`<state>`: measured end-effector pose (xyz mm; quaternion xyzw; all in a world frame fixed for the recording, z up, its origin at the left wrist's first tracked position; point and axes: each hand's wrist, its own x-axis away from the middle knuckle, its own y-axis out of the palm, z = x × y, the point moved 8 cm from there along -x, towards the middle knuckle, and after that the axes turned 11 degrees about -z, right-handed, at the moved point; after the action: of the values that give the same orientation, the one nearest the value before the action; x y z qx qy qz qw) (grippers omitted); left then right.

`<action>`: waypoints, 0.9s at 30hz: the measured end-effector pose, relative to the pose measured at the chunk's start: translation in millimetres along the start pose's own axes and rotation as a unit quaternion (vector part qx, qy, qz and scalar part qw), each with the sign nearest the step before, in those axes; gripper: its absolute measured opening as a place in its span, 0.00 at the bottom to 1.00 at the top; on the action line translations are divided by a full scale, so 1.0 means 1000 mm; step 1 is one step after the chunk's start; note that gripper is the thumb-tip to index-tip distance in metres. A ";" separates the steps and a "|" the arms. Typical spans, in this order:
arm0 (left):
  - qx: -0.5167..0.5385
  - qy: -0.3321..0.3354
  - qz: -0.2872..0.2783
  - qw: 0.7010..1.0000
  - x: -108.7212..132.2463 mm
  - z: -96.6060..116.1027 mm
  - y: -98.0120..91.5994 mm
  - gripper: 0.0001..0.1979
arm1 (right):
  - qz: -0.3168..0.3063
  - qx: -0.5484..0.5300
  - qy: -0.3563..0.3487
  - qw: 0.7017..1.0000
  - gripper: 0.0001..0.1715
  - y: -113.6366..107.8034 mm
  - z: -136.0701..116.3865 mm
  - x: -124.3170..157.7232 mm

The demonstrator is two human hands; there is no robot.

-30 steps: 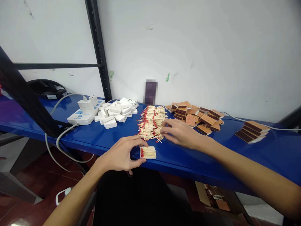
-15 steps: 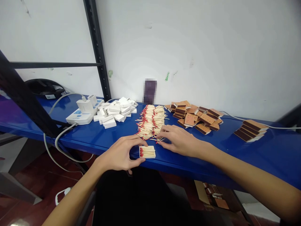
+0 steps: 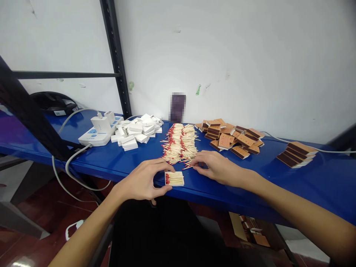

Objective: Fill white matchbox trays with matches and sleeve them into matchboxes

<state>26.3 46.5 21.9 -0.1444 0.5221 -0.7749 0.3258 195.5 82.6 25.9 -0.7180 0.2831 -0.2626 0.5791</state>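
My left hand [image 3: 146, 180] grips a small white matchbox tray [image 3: 183, 183] at the shelf's front edge, thumb on the near side and forefinger on the far side. Inside the tray lie several matchsticks [image 3: 175, 178] with their red heads to the left. My right hand [image 3: 215, 167] is at the near right edge of a big heap of red-headed matchsticks [image 3: 180, 141]. Its thumb and fingers are closed on the tail of a matchstick [image 3: 187, 168] whose red head points left. How many sticks are in the pinch is hard to see.
White empty trays [image 3: 136, 129] are heaped to the left, beside a power strip [image 3: 96, 138] with plugs and cables. Brown matchbox sleeves [image 3: 233, 139] lie piled to the right, with a neat stack of matchboxes [image 3: 297, 154] beyond. A black rack post [image 3: 116, 55] stands behind.
My right hand has drawn slightly back to the right at the heap's near edge, uncovering some loose matchsticks. My left hand stays on the tray.
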 end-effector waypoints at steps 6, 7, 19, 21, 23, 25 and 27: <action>0.003 0.007 0.004 1.000 -0.001 0.002 -0.001 0.16 | -0.056 -0.024 0.028 0.998 0.05 -0.001 0.000 0.001; 0.004 0.008 0.006 1.000 -0.001 0.002 -0.002 0.16 | -0.061 -0.019 0.025 0.998 0.04 -0.001 -0.002 0.001; 0.037 -0.001 0.052 0.998 -0.001 -0.002 -0.008 0.28 | -0.063 0.087 -0.055 0.993 0.04 -0.015 -0.070 -0.008; 0.034 0.009 0.052 0.998 -0.001 0.001 -0.009 0.24 | -0.076 0.096 -0.048 0.991 0.05 -0.014 -0.072 -0.012; 0.033 0.018 0.052 0.998 -0.001 0.003 -0.009 0.22 | -0.075 0.090 -0.046 0.992 0.06 -0.013 -0.073 -0.014; 0.032 0.021 0.053 0.998 -0.001 0.004 -0.010 0.22 | -0.068 0.075 -0.049 0.994 0.07 -0.012 -0.073 -0.015; 0.029 0.020 0.052 0.998 -0.001 0.004 -0.010 0.21 | -0.063 0.057 -0.054 0.995 0.08 -0.009 -0.073 -0.015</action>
<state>25.9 47.0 32.8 -0.0921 0.5127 -0.7745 0.3589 134.2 45.1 48.1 -0.7132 0.1903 -0.2746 0.6162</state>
